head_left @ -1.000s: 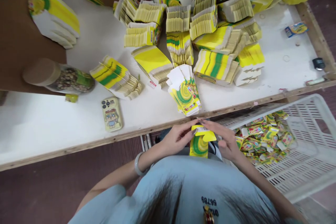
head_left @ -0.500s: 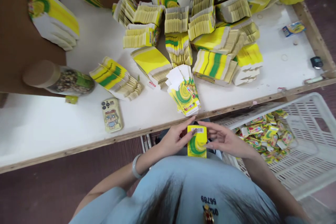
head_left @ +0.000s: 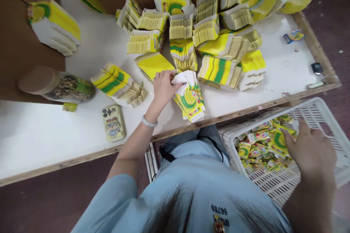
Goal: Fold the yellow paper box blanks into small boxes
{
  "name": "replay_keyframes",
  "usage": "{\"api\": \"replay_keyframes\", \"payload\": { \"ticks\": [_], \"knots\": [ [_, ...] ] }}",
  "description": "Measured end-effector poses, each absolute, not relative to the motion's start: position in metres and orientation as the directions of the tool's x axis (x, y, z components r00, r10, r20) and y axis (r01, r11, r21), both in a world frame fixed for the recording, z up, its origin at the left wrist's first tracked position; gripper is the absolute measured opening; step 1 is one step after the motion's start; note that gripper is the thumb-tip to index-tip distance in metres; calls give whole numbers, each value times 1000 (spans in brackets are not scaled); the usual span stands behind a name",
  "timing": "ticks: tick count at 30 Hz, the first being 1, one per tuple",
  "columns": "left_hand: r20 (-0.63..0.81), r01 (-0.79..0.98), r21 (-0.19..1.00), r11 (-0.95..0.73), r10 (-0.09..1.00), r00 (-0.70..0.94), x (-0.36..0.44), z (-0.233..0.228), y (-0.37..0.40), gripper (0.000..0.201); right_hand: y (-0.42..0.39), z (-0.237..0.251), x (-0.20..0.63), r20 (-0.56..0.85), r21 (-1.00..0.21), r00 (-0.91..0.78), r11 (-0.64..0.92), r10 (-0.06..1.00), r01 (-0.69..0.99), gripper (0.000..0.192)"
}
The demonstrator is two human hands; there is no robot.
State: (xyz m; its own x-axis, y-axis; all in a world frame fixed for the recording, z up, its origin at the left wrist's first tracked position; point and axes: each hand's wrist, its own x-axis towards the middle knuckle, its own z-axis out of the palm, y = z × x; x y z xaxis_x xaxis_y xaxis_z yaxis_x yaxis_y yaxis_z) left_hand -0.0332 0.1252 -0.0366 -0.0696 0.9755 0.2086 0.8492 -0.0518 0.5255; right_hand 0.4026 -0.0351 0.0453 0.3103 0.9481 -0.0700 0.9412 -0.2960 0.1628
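The left hand [head_left: 163, 88] lies on the white table [head_left: 41, 131], its fingertips pinching the top white edge of a fanned stack of flat boxes [head_left: 190, 96] that sits just inside the table's near wooden edge. The thumb is under the top sheet and the other fingers curl over it. A bracelet [head_left: 149, 122] circles the wrist.

The right hand [head_left: 311, 153] hangs over a white slatted crate [head_left: 314, 116] beside the table, fingers loosely bent. A folded yellow and green box [head_left: 279, 139] lies at its fingertips, touching or just off them; whether it is gripped cannot be told. It sits on top of a heap of finished boxes [head_left: 257, 149] in the crate.

Further back on the table stand many bundles of flat yellow cartons [head_left: 216, 40], packed close together. To the left lie a phone [head_left: 112, 123] in a cartoon case and a jar [head_left: 54, 85] on its side. Brown cardboard [head_left: 16, 36] stands behind them. The floor is dark red.
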Motion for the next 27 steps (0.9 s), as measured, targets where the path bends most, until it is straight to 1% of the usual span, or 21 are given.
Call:
{"api": "replay_keyframes", "payload": {
  "ticks": [1,2,3,5,7,8,10,12,13,14,16,18,19,20,21,23,24,25,27],
  "knots": [
    [201,855,514,-68,979,-43,-33,-37,134,30,-35,46,403,-33,186,316,-305,948,934,71],
    [206,858,503,-102,978,-5,-34,-37,140,26,-35,45,400,0,168,296,-292,955,942,74],
    [230,858,492,-147,973,34,-35,-34,143,27,-33,42,393,27,120,254,-256,967,959,75],
    [322,848,469,-247,942,97,-38,-26,142,31,-26,34,372,93,-19,141,-140,986,990,71],
    [438,813,466,-350,889,132,-38,-15,134,33,-13,25,345,198,-164,8,25,980,986,65],
    [491,782,483,-395,861,132,-36,-8,127,33,-6,21,330,278,-225,-44,109,959,968,63],
    [564,683,554,-475,818,111,-25,7,109,38,9,16,295,457,-316,-109,275,883,908,63],
    [587,542,651,-532,805,84,-8,21,86,46,21,13,259,602,-359,-168,453,780,816,66],
    [577,472,697,-540,813,77,1,27,74,47,26,13,242,652,-367,-193,527,734,766,66],
    [558,416,735,-536,826,78,9,33,63,46,29,12,227,681,-375,-211,581,702,722,65],
    [519,337,793,-507,853,62,20,39,44,43,30,11,206,706,-403,-216,633,675,661,57],
    [495,268,828,-492,867,62,24,37,31,36,26,11,197,705,-448,-185,632,684,632,49],
    [492,230,835,-500,866,93,24,33,27,30,22,11,195,699,-476,-166,625,696,619,46],
    [489,188,840,-508,861,143,24,28,23,30,18,11,195,690,-506,-147,617,709,603,43],
    [476,141,849,-509,854,211,25,20,20,48,14,11,196,680,-535,-132,611,721,584,39],
    [413,53,884,-464,830,376,29,3,12,99,6,12,197,656,-579,-124,601,744,551,34],
    [364,27,906,-422,810,461,32,-5,8,116,2,12,197,649,-590,-119,597,751,544,33],
    [315,12,925,-379,785,534,36,-13,3,126,-2,12,197,651,-595,-105,591,752,545,32],
    [261,-7,945,-327,742,617,44,-23,-6,132,-8,10,197,641,-620,-42,550,766,560,30]
  ]
}}
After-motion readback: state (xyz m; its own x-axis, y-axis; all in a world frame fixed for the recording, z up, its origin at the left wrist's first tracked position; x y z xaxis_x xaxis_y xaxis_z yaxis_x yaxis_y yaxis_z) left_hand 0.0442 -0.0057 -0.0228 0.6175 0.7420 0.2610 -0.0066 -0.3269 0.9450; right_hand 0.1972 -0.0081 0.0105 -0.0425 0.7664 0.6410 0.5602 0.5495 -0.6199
